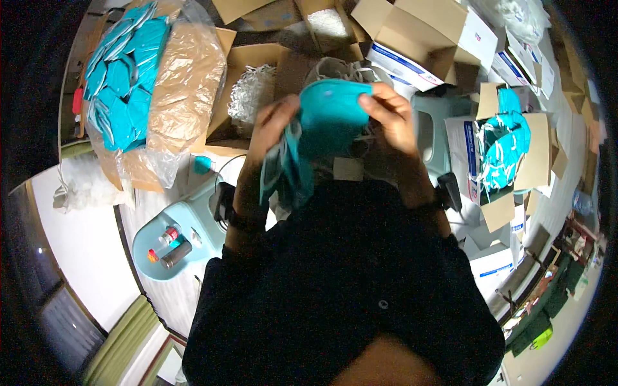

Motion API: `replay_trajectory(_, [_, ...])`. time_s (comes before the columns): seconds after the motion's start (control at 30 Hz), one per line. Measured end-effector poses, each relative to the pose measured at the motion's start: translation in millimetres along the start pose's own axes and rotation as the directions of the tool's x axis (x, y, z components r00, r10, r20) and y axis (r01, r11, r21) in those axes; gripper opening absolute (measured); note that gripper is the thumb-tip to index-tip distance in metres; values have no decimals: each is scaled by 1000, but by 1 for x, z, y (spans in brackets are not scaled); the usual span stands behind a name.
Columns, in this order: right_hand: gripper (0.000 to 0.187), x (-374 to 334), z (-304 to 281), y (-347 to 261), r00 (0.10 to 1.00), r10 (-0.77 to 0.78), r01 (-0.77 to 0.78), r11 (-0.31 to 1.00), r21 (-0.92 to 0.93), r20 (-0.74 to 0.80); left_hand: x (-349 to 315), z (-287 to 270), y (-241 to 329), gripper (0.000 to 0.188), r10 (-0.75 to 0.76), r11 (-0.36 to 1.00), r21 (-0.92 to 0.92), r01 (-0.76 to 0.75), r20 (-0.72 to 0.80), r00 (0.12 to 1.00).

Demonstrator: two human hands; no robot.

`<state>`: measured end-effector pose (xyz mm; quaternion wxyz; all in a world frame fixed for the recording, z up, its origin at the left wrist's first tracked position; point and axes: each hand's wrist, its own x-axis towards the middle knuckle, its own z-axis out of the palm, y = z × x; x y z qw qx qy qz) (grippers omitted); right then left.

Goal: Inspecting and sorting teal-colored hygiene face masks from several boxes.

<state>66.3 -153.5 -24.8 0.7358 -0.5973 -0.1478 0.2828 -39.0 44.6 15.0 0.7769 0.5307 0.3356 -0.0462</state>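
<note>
Gripping teal mask (331,106) at chest height: right hand (389,116) pinches its upper edge, left hand (273,125) clutches spare masks (286,170) below it, both closed, keeping straps untangled.

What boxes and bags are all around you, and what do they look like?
Clear plastic bag: upper left, lining a brown box, full of teal masks.
White carton: right, blue-striped, flaps open, teal masks inside.
Brown and white carton: top, open, blue and red label.
Small cans: lower left on a pale blue stool, red and grey.
Left hand and right hand: holding a teal mask.
</note>
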Motion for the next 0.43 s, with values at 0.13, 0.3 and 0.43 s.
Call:
replay_trajectory(0.13, [18, -8, 29, -7, 959, -267, 241, 947, -213, -100, 23, -6, -28, 34, 521, 851, 152, -503, -113, 846])
replay_trajectory(0.3, [63, -25, 76, -17, 957, -184, 272, 838, -472, 225, 100, -51, -88, 32, 539, 638, -743, -202, 242, 807])
replay_trajectory(0.43, [77, -9, 101, -6, 945, -215, 321, 752, -576, 246, 145, -88, -131, 36, 392, 800, -256, -542, -462, 796])
